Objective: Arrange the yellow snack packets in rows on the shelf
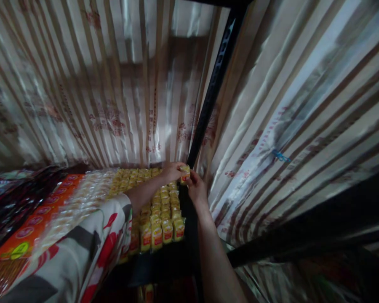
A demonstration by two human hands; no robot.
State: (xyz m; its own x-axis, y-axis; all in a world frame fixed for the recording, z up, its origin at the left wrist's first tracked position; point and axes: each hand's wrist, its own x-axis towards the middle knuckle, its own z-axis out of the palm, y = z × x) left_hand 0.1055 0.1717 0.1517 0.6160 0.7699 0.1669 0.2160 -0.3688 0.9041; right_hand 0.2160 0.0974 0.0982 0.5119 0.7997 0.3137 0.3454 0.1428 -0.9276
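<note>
At the back right corner of the shelf, a small yellow snack packet (185, 173) with a red label is between my two hands. My left hand (173, 171) has its fingers closed on the packet's left and top side. From the right, my right hand (196, 188) pinches its lower right edge with thumb and fingers. Below and left of my hands stand tight rows of matching yellow packets (156, 234), their red labels facing the front. My left forearm crosses over these rows and hides part of them.
Left of the rows lie clear-wrapped pale packets (82, 193), an orange package (34, 227) and dark shiny packets (15, 206). A black metal post (213, 88) rises behind my hands. Striped sheeting (129, 84) hangs behind, with a blue tie (281, 156) at right. The dark shelf edge (145, 265) runs in front.
</note>
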